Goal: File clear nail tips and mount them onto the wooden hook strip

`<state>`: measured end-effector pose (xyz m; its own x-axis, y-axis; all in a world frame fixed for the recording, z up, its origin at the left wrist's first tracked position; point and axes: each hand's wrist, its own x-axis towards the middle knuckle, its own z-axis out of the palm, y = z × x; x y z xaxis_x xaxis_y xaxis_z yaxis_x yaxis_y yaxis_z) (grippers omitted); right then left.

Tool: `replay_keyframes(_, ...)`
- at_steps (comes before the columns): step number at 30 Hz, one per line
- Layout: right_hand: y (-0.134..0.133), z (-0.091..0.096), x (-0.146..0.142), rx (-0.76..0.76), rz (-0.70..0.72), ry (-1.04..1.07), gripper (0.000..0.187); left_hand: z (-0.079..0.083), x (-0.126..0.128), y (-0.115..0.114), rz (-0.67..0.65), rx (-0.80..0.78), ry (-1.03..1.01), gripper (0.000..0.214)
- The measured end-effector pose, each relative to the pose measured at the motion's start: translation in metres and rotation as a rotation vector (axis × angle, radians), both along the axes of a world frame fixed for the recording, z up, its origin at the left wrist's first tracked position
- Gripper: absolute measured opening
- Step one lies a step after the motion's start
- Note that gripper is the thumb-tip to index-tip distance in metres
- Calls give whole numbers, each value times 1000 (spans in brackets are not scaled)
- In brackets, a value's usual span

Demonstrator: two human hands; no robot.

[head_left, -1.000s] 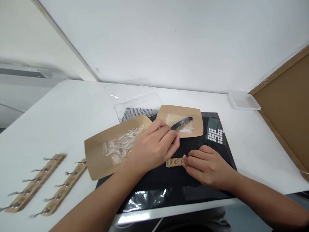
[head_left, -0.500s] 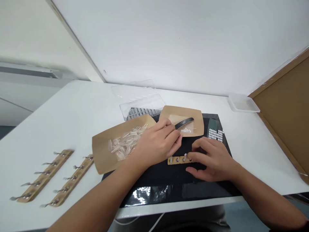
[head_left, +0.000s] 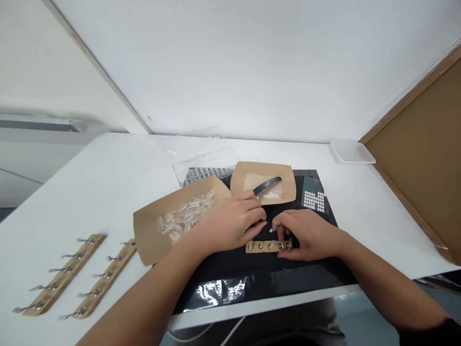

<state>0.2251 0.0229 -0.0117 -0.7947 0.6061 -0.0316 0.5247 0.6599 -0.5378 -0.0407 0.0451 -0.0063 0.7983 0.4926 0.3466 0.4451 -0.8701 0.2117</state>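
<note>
On the glossy black mat [head_left: 252,274] at the front edge of the white counter [head_left: 108,163] lies a short tan wooden strip set with metal pegs [head_left: 262,246]; the right hand [head_left: 306,233] rests on its right end, thumb and forefinger closed narrow on a small pale tip [head_left: 271,230] just above the pegs. The left hand [head_left: 230,223] lies curled just beside the strip's left end, fingers bent under; whether it holds anything cannot be told. Behind the hands sit a brown paper tray of clear nail tips [head_left: 173,223] and a second brown paper tray [head_left: 245,175] holding a black nail file [head_left: 267,185].
</note>
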Motion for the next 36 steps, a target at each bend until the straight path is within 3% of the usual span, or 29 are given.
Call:
replay_keyframes(11,2,9,2,-36,-1,-95,43,-11,15,-8,-55,-170,202,22)
replay_keyframes(20,2,6,4,-20,27,-102,39,-9,19,-5,13,-346,225,24)
replay_keyframes(29,3,5,4,-13,27,-96,38,-17,21,-6,-7,-277,81,29)
replay_keyframes(36,4,5,6,-28,23,-63,41,-9,20,-7,-27,-202,99,24)
